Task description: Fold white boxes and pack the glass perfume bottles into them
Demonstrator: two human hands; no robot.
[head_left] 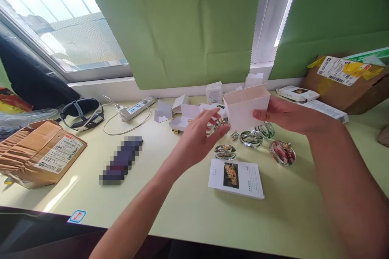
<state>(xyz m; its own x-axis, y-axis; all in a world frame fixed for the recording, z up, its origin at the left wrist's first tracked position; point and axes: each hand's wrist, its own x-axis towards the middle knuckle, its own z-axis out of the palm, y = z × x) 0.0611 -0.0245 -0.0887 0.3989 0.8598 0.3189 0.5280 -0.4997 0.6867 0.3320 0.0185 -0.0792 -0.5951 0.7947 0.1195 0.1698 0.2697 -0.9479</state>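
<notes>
My right hand (282,114) grips a white cardboard box (243,109) by its right side, thumb on the near face, and holds it above the table. The box's upper end looks open. To its left, my left hand (202,133) is open with fingers spread, holding nothing I can see. Around and under the hands stand rounded glass bottles, among them a clear one (225,152), another clear one (251,139) and a reddish one (282,153). A small silvery cap (234,135) lies between them. Nearer me rests a white printed box (236,179) with an orange flower picture.
Several white cartons, one an opened box (164,111), stand along the windowsill side. At left are a brown parcel (45,153), a black head strap (82,113), a power strip (138,109) and a pixelated dark object (121,162). A large cardboard box (343,85) stands at right.
</notes>
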